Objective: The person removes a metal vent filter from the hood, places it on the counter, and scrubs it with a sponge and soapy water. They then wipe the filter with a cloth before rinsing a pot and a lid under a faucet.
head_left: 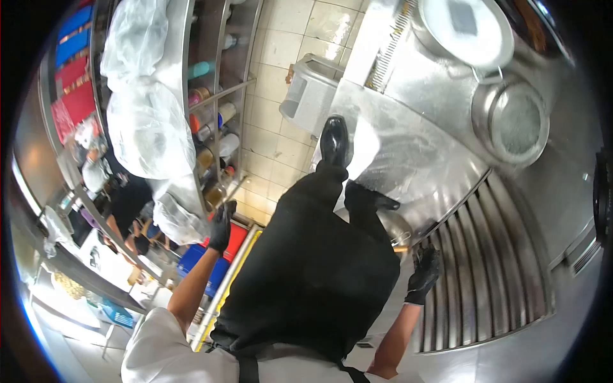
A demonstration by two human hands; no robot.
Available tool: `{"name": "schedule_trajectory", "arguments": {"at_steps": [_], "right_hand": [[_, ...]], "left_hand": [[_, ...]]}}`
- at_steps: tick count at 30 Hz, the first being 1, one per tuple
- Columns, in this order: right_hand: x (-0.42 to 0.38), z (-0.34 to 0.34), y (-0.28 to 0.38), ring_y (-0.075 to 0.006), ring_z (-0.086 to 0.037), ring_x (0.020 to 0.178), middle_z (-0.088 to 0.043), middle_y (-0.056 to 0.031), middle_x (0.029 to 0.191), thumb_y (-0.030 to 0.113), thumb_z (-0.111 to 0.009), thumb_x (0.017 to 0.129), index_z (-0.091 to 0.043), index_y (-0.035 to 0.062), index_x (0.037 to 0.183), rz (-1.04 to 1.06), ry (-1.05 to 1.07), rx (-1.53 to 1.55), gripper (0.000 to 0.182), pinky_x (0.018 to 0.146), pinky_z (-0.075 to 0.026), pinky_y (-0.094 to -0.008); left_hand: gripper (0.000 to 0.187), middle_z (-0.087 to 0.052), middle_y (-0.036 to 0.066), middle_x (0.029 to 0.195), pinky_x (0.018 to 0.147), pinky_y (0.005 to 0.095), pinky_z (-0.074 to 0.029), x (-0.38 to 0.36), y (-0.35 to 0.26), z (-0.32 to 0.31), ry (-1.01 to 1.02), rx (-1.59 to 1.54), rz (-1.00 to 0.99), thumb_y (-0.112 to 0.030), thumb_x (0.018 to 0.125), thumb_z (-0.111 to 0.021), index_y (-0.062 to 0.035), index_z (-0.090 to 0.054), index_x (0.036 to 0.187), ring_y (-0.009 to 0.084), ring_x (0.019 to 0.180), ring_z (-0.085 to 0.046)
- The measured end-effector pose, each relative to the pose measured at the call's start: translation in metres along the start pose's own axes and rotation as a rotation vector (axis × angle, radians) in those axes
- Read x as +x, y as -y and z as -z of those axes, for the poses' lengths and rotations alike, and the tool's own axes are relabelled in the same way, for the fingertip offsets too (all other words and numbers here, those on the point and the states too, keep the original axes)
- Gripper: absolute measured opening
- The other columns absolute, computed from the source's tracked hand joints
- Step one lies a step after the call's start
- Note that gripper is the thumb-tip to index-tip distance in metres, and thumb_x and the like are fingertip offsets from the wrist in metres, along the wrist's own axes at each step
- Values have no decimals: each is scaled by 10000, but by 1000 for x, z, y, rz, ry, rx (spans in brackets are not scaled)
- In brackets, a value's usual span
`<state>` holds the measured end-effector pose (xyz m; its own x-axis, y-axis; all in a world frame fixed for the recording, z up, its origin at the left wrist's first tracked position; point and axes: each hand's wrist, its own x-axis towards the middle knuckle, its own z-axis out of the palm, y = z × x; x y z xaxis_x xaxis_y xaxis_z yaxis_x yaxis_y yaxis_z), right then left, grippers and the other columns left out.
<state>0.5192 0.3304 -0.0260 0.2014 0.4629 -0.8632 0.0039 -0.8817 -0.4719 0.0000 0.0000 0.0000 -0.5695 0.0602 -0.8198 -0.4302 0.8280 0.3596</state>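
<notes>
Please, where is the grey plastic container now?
In the head view, the grey plastic container is at the upper middle, just past the black shoe, right of the metal shelves.

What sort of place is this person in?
Most likely a commercial kitchen, such as a restaurant's. Two large metal pots stand on a stainless-steel counter, nearby are ridged metal panels like exhaust-hood filters, and assorted containers fill metal shelving.
</notes>
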Motion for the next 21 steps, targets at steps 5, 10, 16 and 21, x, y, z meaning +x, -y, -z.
{"name": "schedule_trajectory", "arguments": {"at_steps": [5, 10, 16, 21], "right_hand": [[47, -96, 64, -204, -613, 993, -650, -106, 1153, 369, -520, 1000, -606, 56, 1246, 117, -35, -527, 407, 856, -465, -315], [70, -209, 102, -211, -596, 1028, -627, -107, 1164, 317, -548, 986, -566, 31, 1309, 219, 155, -743, 431, 878, -481, -340], [206, -340, 57, -169, -604, 934, -643, -51, 1130, 336, -565, 969, -603, 52, 1273, 296, 389, -991, 418, 740, -500, -309], [307, -528, 49, -269, -607, 1058, -622, -171, 1241, 308, -563, 965, -540, -41, 1295, 523, 590, -1107, 481, 958, -409, -358]], "left_hand": [[323, -663, 170, 1193, 970, 328, -458, -12, 36, 45, -64, 153, 191, -191, 1016, -504, 53, -607, 1201, 233, 1128, -615], [289, -678, 176, 1142, 947, 364, -484, -71, 116, 67, -170, 297, 290, -206, 1002, -515, -9, -648, 1168, 300, 1075, -647], [307, -663, 192, 1165, 982, 396, -464, -55, 28, 68, -214, 458, 96, -169, 976, -559, 3, -616, 1223, 318, 1133, -615], [395, -653, 182, 1121, 834, 468, -489, 76, -53, 81, -280, 778, -345, -193, 884, -637, -46, -585, 1247, 365, 1011, -629]]}}
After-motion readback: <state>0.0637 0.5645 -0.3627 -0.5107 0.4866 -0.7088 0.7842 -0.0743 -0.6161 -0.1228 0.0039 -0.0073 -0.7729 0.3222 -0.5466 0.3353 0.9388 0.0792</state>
